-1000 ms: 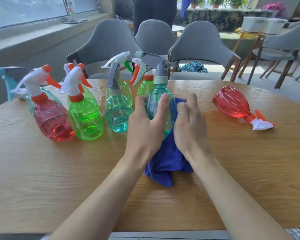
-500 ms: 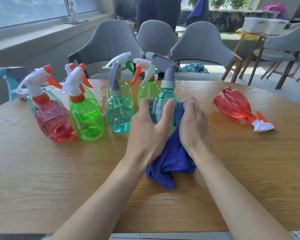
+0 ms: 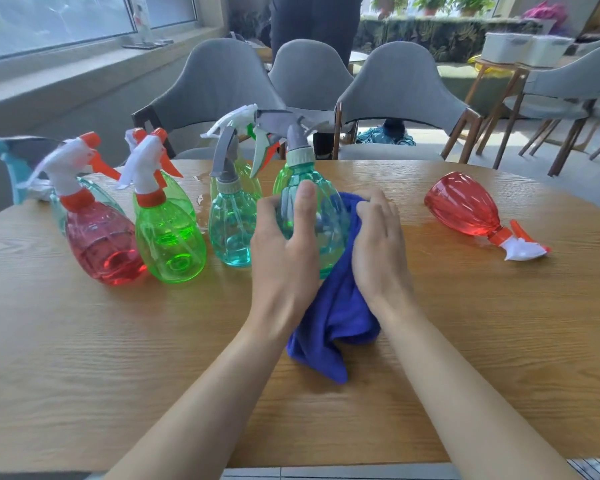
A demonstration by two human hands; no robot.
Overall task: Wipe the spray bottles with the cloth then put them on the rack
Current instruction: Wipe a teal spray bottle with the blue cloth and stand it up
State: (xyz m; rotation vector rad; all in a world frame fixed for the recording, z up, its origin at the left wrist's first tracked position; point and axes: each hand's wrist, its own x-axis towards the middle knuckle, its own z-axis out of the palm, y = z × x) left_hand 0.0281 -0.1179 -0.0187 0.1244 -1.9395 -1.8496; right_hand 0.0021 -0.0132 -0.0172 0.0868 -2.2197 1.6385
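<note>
A teal spray bottle (image 3: 321, 216) with a grey trigger head stands upright at the table's middle. My left hand (image 3: 286, 258) grips its left side, thumb across the front. My right hand (image 3: 378, 251) presses a blue cloth (image 3: 340, 313) against the bottle's right side, and the cloth hangs down onto the table. To the left stand a red bottle (image 3: 101, 244), a green bottle (image 3: 168, 233) and a second teal bottle (image 3: 231, 230), with more bottles behind them. A red bottle (image 3: 465, 206) lies on its side at the right.
The wooden table (image 3: 84, 375) stretches toward me. Grey chairs (image 3: 399, 84) line its far edge. A light blue object (image 3: 13, 161) sits at the far left edge. Small wet patches show near the bottles. No rack is in view.
The held bottle's trigger head has swung from pointing right-forward to pointing left. My right hand with the cloth has slid a little along the bottle's side.
</note>
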